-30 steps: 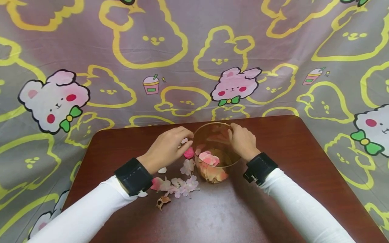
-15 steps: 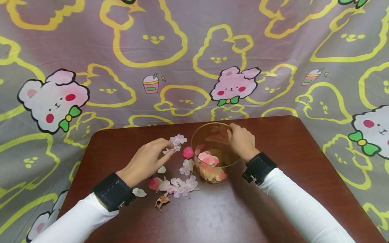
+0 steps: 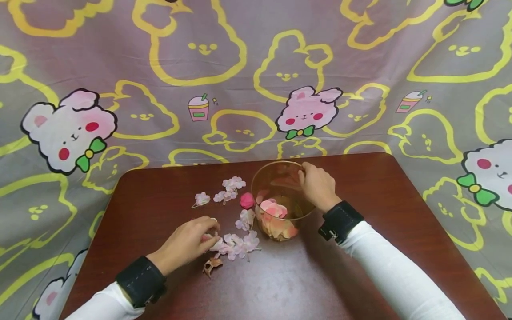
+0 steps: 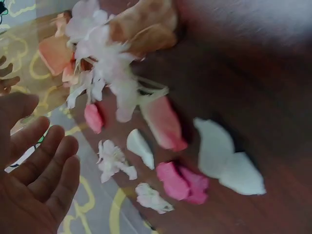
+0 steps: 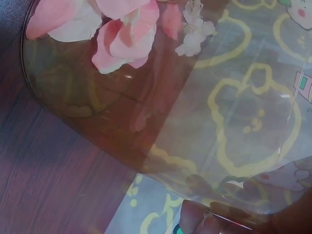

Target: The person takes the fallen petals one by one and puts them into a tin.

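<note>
My right hand (image 3: 318,186) grips the right rim of an amber-tinted clear glass bowl (image 3: 285,178). Pink and peach petals (image 3: 274,209) lie inside, at the bowl's left. Over the loose petals on the table hovers my left hand (image 3: 186,243), palm down, with loosely bent fingers. In the left wrist view its fingers (image 4: 53,165) are relaxed, with nothing between them. Around it lie a peach-pink petal (image 4: 163,122), magenta petals (image 4: 183,183), white petals (image 4: 217,148) and a cluster of pale pink blossoms (image 3: 238,245). In the head view the hand hides some petals.
A dried brown petal (image 3: 212,266) lies at the near side. Farther back are pale blossoms (image 3: 230,189), a small blossom (image 3: 202,199) and a dark pink flower bud (image 3: 247,200) beside the bowl. Patterned cloth (image 3: 240,89) hangs behind the brown table (image 3: 360,191).
My left hand has moved left and nearer, away from the bowl's left side, uncovering the blossoms at the back. The right hand and bowl have hardly moved.
</note>
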`<state>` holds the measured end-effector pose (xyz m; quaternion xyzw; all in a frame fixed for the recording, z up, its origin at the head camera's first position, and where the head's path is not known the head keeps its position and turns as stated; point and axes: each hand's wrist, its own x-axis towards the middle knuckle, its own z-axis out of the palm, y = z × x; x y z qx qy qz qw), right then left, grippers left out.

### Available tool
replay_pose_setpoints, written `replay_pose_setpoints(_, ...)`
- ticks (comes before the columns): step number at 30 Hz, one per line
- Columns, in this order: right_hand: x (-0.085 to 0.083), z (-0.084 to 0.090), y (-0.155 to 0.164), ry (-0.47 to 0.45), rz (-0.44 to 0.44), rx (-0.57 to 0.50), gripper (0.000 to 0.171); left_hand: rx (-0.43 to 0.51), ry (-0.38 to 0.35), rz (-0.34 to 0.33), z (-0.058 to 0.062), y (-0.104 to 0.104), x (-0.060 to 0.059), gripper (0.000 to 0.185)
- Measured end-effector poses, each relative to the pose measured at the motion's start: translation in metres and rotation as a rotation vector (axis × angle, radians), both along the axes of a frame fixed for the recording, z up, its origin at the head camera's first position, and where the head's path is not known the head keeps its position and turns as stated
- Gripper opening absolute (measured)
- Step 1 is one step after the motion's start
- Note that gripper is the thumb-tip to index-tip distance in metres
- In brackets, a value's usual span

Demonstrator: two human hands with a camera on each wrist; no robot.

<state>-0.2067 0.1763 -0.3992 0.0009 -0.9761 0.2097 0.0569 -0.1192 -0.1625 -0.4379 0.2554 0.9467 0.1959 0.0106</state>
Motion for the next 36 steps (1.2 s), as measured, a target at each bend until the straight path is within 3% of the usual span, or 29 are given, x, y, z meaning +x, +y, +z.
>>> replay_pose_setpoints(8,0.000,0.000,0.000,-0.012,0.001,-0.003,0.021,-0.050,-0.106,-0.077,-0.013,-0.006,0.010,0.027)
replay_pose_setpoints(16,0.000,0.001,0.000,-0.011,-0.002,0.000,0.021,-0.043,-0.101,-0.157,-0.026,-0.007,0.020,0.028)
replay_pose_setpoints(21,0.000,0.002,0.000,-0.017,-0.007,0.004,0.022,-0.026,-0.145,-0.160,-0.033,-0.006,0.024,0.024)
replay_pose_setpoints(36,0.000,0.001,-0.001,-0.012,-0.012,0.006,0.023,0.047,-0.204,-0.229,-0.033,-0.006,0.023,0.018)
